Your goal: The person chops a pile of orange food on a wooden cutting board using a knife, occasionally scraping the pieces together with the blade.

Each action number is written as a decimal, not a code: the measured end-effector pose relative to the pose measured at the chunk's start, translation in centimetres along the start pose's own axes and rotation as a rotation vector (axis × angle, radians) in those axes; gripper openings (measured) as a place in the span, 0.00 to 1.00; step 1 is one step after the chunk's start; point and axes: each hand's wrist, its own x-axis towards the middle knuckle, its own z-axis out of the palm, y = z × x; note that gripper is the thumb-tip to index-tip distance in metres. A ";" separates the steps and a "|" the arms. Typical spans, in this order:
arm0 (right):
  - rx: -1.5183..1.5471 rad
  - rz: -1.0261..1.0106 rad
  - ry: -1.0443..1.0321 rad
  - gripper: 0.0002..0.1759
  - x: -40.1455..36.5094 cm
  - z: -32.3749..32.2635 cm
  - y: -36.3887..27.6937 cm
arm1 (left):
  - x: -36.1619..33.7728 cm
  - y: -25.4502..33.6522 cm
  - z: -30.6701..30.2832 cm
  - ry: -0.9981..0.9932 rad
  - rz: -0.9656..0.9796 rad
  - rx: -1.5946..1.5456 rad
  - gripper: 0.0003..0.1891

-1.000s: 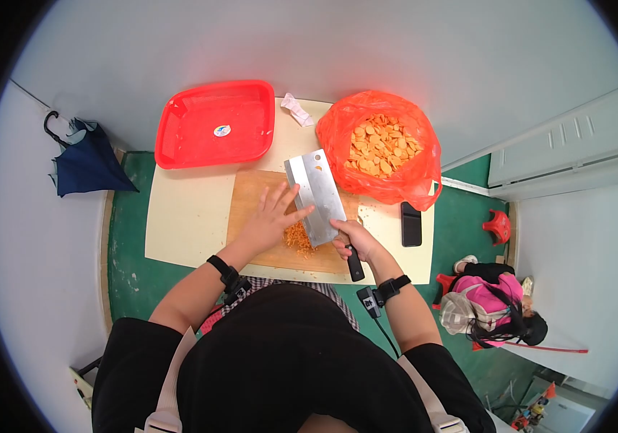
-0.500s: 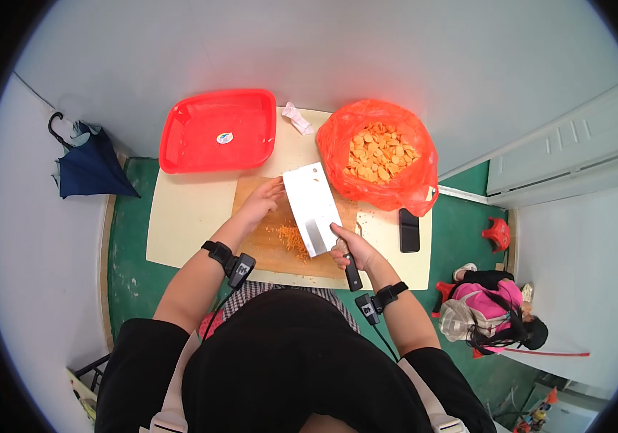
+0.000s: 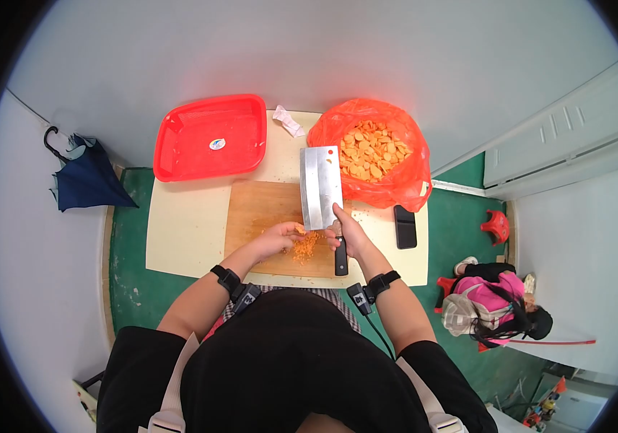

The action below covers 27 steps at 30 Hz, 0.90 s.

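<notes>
Closest to the body, both wrists carry black bands. The left hand (image 3: 278, 238) has its fingers curled and drawn together, tips in a small heap of chopped orange bits (image 3: 304, 247); whether they actually pinch any, I cannot tell. The heap sits between the two hands, just beside the left fingertips, on the wooden cutting board (image 3: 262, 209).

The right hand (image 3: 345, 234) has its fingers wrapped tight round the black handle of a cleaver (image 3: 321, 186), with the handle's end poking out below the fist. The wide blade runs straight away from those fingers, its flat face turned up, over the board's right edge.

The board lies on a cream worktop (image 3: 179, 227). Just right of the right hand's fingers, a dark phone (image 3: 404, 226) lies flat. Beyond the blade's tip, an open red plastic bag (image 3: 395, 184) holds orange slices (image 3: 369, 150). Beyond the left fingers and well apart from them sits a red tray (image 3: 211, 137), with a crumpled scrap of paper (image 3: 288, 120) between tray and bag.
</notes>
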 end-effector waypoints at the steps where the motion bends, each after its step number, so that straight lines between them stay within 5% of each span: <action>1: -0.030 -0.062 0.031 0.24 0.0 0.1 0.0 | 0.0 -0.2 0.0 0.010 0.058 -0.030 0.25; 3: -0.093 -0.109 0.098 0.22 -0.2 -0.3 0.0 | 0.2 -0.6 -0.4 0.066 0.057 -0.005 0.22; 5: -0.587 -0.338 0.315 0.25 -0.1 -1.7 0.8 | 0.7 -1.3 -1.2 0.122 0.060 0.022 0.20; 7: -0.795 -0.318 0.433 0.26 -1.2 -2.5 1.2 | 1.2 -2.9 -2.4 0.306 0.126 0.505 0.13; 9: -1.412 -0.441 0.685 0.23 -2.4 -3.3 2.5 | 0.9 -3.0 -2.2 0.425 0.253 0.718 0.09; 10: -1.413 -0.439 0.688 0.23 -2.6 -3.7 3.1 | 0.8 -3.0 -2.1 0.542 0.386 0.930 0.08; 14: -1.541 -0.279 0.837 0.17 -1.7 -6.2 5.8 | 0.5 -2.3 -1.1 0.664 0.466 0.938 0.08; 20: -1.577 -0.257 0.787 0.13 -1.5 -6.0 10.8 | 0.5 -3.1 -3.1 0.579 0.377 0.885 0.10; 22: -1.633 -0.266 0.684 0.12 -2.1 -4.8 11.2 | -0.6 -1.4 -2.6 0.496 0.027 0.808 0.13; 26: -1.508 -0.319 0.744 0.12 -2.8 -3.8 11.2 | -0.9 -0.6 -2.8 0.468 0.014 0.956 0.11; 27: -1.504 -0.311 0.747 0.12 -3.1 -3.7 10.9 | -0.4 -1.6 -3.6 0.498 0.287 1.106 0.11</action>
